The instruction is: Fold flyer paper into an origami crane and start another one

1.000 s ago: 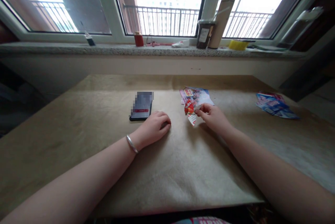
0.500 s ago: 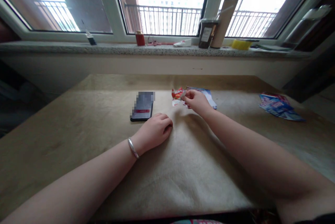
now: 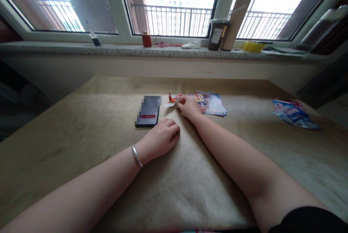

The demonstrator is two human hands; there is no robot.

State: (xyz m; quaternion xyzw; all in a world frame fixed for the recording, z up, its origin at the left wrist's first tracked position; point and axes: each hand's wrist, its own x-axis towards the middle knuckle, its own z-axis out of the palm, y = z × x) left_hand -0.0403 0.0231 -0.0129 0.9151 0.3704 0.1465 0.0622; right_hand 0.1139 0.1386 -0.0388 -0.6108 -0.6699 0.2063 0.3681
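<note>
My right hand (image 3: 189,107) pinches a small folded paper (image 3: 173,99), red and white with pointed corners sticking up, between thumb and fingertips at the table's middle. Just behind and right of this hand lies a stack of printed paper sheets (image 3: 213,103), partly covered by it. My left hand (image 3: 164,135) rests on the tabletop with its fingers loosely curled in and nothing showing in them. Beside its knuckles, to the left, a black smartphone (image 3: 148,111) lies flat, partly blurred out. A silver bangle (image 3: 136,156) circles the left wrist.
Blue and red printed paper pieces (image 3: 295,113) lie fanned out on the right of the brown-covered table (image 3: 81,124). Along the granite windowsill (image 3: 119,49) stand a red spool (image 3: 146,39), a dark lidded tub (image 3: 217,35), a cardboard tube (image 3: 237,19) and a yellow tape roll (image 3: 253,46).
My right hand has moved left and slightly down, carrying the folded paper toward the phone. More of the paper stack now shows. My left hand has stayed in place.
</note>
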